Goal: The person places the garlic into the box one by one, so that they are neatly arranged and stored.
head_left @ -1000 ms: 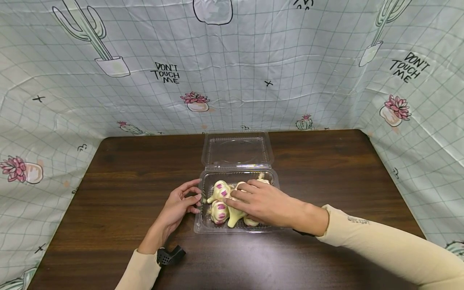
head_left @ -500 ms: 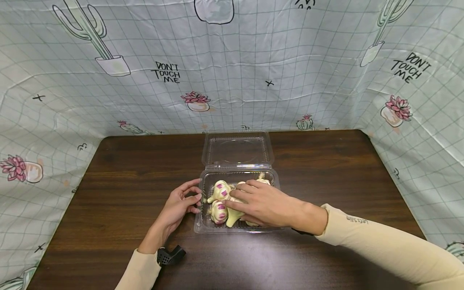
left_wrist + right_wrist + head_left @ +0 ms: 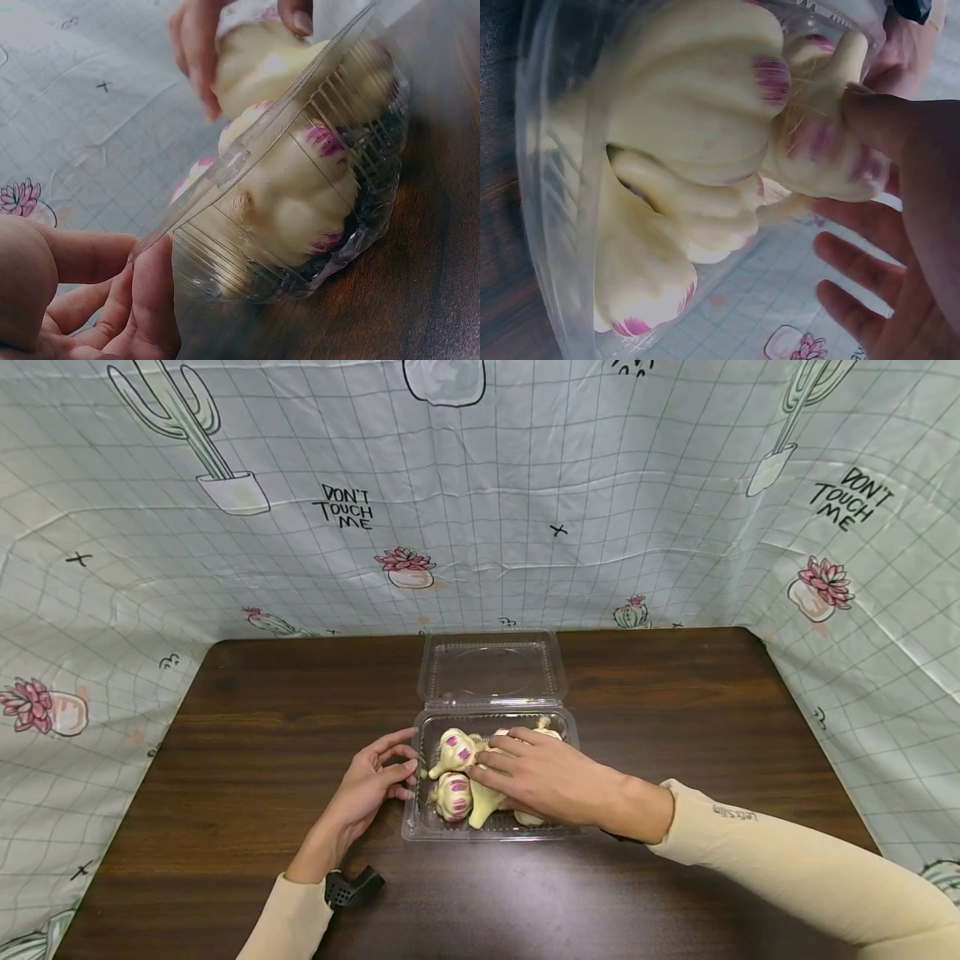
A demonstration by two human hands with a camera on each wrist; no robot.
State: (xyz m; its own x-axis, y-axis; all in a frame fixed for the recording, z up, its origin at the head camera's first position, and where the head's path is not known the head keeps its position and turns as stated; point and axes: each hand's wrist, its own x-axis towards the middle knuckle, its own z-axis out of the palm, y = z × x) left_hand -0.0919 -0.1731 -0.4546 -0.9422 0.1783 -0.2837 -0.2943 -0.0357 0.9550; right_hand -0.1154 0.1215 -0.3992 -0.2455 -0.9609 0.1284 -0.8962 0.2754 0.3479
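Note:
A clear plastic clamshell box [image 3: 491,837] holds several cream garlic bulbs with purple patches. My left hand [image 3: 369,783] pinches the box's left rim between thumb and fingers, as the left wrist view shows at the rim [image 3: 150,238]. Inside the box my right hand [image 3: 558,781] grips a garlic bulb [image 3: 829,139], thumb on one side and index finger on the other. That bulb's pale stem [image 3: 486,802] points toward the front. Two bulbs, one behind [image 3: 454,750] and one in front [image 3: 453,797], lie along the left wall. My right hand hides part of the others.
The box's transparent lid [image 3: 491,670] lies folded back, hinged at the far side. All of it stands on a dark brown wooden table [image 3: 315,693]. A cactus-printed cloth [image 3: 480,485] hangs behind and at both sides. A black wrist mount [image 3: 354,888] sits on the left wrist.
My right hand has shifted slightly within the box, and the garlic bulb under it has turned a little. My left hand stays on the rim.

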